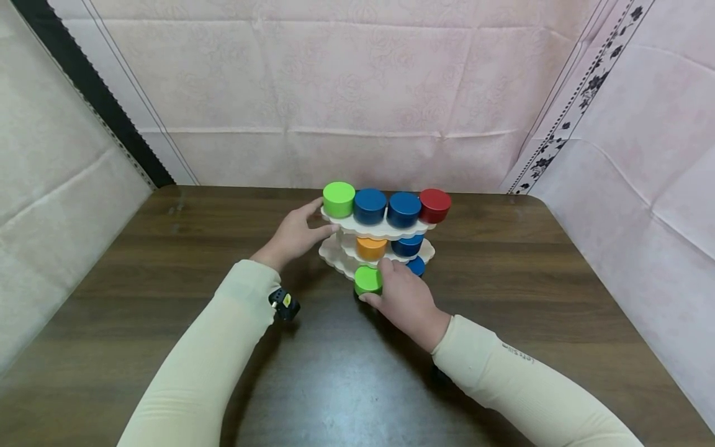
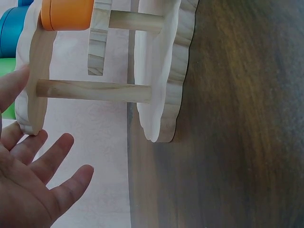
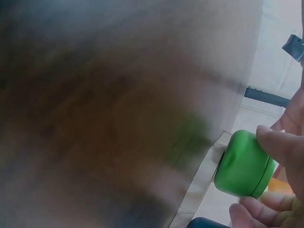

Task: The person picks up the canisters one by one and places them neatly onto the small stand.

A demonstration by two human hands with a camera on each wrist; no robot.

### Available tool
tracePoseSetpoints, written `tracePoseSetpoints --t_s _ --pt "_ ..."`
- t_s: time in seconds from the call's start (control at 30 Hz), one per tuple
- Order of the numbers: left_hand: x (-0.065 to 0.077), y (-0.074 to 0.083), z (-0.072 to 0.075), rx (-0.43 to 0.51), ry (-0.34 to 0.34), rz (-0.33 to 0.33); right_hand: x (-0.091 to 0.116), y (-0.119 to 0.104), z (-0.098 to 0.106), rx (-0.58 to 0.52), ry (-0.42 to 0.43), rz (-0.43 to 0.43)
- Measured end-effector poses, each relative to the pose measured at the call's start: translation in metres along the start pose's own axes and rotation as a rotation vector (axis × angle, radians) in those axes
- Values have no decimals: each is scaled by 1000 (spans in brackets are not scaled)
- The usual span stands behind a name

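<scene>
A pale wooden three-tier stand (image 1: 349,228) with scalloped edges stands near the table's back edge. My left hand (image 1: 296,234) grips the end of its top tier, thumb in front and fingertips behind; in the left wrist view the other fingers are spread. At the bottom tier's front, my right hand (image 1: 410,301) pinches a green cylinder (image 3: 242,164) between thumb and fingers. This cylinder stands on or just over that tier; I cannot tell which. The top tier bears another green cylinder (image 1: 338,200), two blue cylinders (image 1: 370,207) and a red cylinder (image 1: 435,206).
On the middle tier sit an orange cylinder (image 1: 371,248) and a blue cylinder (image 1: 407,246). Another blue cylinder (image 1: 416,266) is partly hidden behind my right hand. The brown wooden table (image 1: 212,248) is bounded by pale cloth (image 1: 357,81) at the back and sides.
</scene>
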State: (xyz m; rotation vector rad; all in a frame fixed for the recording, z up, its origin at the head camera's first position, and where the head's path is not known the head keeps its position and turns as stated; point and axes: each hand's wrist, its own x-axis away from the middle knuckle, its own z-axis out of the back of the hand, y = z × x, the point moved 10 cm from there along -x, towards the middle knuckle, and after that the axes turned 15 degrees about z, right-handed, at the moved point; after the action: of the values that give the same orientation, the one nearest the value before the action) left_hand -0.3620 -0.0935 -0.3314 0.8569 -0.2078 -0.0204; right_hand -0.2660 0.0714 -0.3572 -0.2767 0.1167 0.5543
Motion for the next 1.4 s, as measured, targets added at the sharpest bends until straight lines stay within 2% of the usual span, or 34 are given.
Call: tracePoseSetpoints --t_s 0.5,0.87,1.1,1.4 --pt "-2 -4 0 10 -2 17 -7 -7 3 138 8 68" --pt "0 -2 -1 15 -6 23 -9 -8 7 149 34 97" --pt "-2 0 0 15 -4 -11 -10 -11 7 181 55 135" --pt "-2 -3 -1 19 -2 -2 -5 -10 9 156 31 124"
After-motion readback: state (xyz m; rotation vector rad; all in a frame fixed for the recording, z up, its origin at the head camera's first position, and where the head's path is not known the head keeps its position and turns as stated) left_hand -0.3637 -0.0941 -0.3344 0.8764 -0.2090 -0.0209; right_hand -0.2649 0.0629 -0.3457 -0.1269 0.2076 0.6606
